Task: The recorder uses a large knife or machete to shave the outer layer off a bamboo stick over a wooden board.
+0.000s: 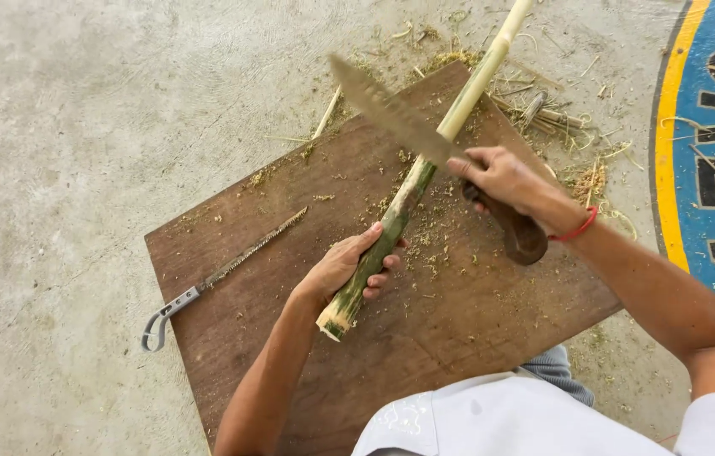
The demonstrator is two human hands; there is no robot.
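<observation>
A long bamboo stalk (450, 127) lies slanted across a brown wooden board (425, 321), green at its near end and pale where its skin is shaved off farther up. My left hand (345, 268) grips the stalk near its cut near end. My right hand (505, 179) holds a big knife (391, 114) by its dark wooden handle. The blade rests across the stalk at the line between green and pale.
A thin saw blade with a metal loop handle (222, 274) lies on the board's left side, reaching onto the concrete floor (79, 127). Bamboo shavings and strips (556, 118) litter the far right. A blue and yellow painted floor marking (712, 143) sits at right.
</observation>
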